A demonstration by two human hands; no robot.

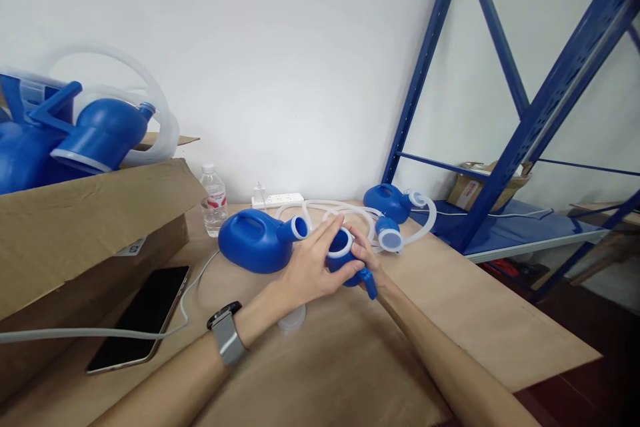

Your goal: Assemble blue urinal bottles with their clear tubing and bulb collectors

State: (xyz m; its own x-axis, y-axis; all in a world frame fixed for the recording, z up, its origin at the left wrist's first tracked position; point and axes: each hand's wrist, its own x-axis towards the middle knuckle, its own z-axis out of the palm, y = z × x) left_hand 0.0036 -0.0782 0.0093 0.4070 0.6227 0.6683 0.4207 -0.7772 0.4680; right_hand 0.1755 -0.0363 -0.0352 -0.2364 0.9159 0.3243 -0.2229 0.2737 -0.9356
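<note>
Between my two hands is a blue plastic cup-shaped piece [344, 271] with a white rim and a blue handle at its lower right, its wide mouth tipped up. My left hand [313, 263] is closed around its left side, the thumb reaching across the front. From the right, my right hand [369, 255] grips it near the rim; some of those fingers are hidden. A blue plastic bottle [250, 240] with a moulded handle and a white-rimmed neck lies just left of my hands. Below my left wrist sits a clear round lid [292, 319], partly covered.
An open cardboard box [100, 227] at left holds more blue bottles and pieces [110, 130]. Nearby are a phone [145, 313], cable, water bottle [214, 203] and power strip [280, 200]. Behind my hands lie clear tubing [425, 220] and another blue bottle [387, 200]. Blue shelving [493, 193] stands right.
</note>
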